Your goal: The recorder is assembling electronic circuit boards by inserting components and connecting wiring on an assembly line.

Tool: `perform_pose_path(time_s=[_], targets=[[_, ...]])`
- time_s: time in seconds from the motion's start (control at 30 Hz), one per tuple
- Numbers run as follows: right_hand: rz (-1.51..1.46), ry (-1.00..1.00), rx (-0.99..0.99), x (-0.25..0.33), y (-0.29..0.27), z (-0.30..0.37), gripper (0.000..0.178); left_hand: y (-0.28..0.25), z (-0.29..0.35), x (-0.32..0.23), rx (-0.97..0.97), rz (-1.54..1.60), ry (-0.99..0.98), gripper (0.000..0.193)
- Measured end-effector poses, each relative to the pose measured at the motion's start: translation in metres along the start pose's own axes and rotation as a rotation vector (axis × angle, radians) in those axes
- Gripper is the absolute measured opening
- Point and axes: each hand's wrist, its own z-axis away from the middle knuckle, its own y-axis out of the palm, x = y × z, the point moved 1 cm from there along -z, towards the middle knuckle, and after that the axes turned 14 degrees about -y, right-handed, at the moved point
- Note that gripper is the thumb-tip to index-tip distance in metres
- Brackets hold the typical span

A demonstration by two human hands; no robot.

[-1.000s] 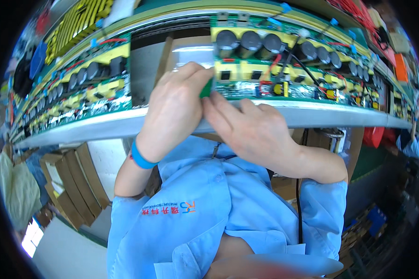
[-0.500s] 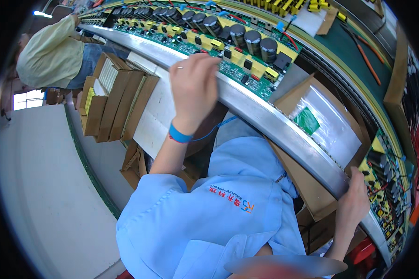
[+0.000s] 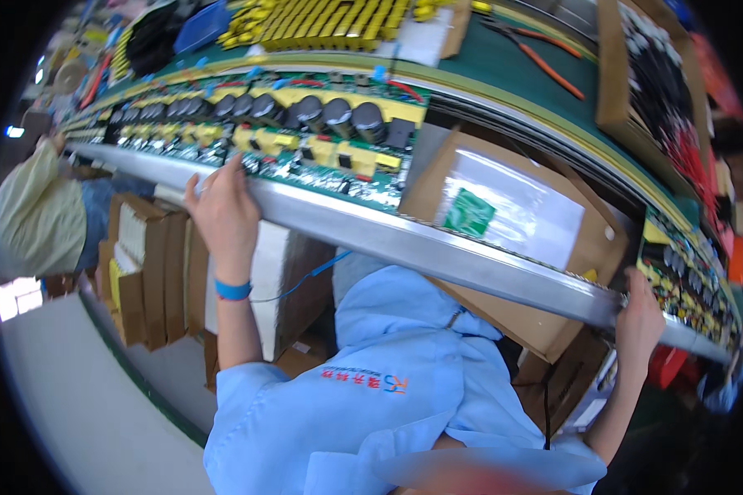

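Observation:
A green circuit board [image 3: 330,177] with dark round capacitors and yellow parts sits behind the metal rail [image 3: 470,262]. Several similar boards run on to the left. My left hand [image 3: 227,214], with a ring and a blue wrist strap [image 3: 233,290], reaches over the rail; its spread fingertips touch the board's near edge or lie just beside it. At the right, my right hand [image 3: 639,322] has its fingers bent over the rail, close to another populated board [image 3: 689,289]. The undersides of both hands are hidden.
Beyond the rail, an open cardboard box [image 3: 545,326] holds a clear bag [image 3: 520,206] with a green piece. Orange-handled pliers [image 3: 545,62] lie on the green mat, near yellow components [image 3: 330,25] and a box of wires [image 3: 611,91]. A co-worker [image 3: 41,206] stands left, beside stacked cartons [image 3: 153,272].
The view has turned, shifting the boards and rail leftward in the picture. My left hand is now farther left, its fingers straighter and more spread. My right hand stays on the rail.

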Motion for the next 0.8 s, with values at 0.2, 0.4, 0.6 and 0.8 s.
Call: perform_pose_path(time_s=[0.2, 0.4, 0.6, 0.8], targets=[[-0.061, -0.130, -0.287, -0.005, -0.037, -0.046, 0.011, -0.023, 0.019, -0.038, 0.067, 0.153, 0.140, 0.023], [-0.110, -0.111, -0.574, -0.047, -0.057, -0.127, 0.012, -0.033, 0.029, -0.097, 0.127, 0.278, 0.304, 0.025], [-0.064, -0.158, -0.576, -0.115, -0.021, -0.235, 0.032, -0.044, 0.036, -0.144, 0.252, 0.429, 0.477, 0.017], [0.093, -0.041, -0.423, -0.145, -0.004, -0.257, 0.020, -0.045, -0.030, -0.153, 0.148, 0.374, 0.532, 0.012]])
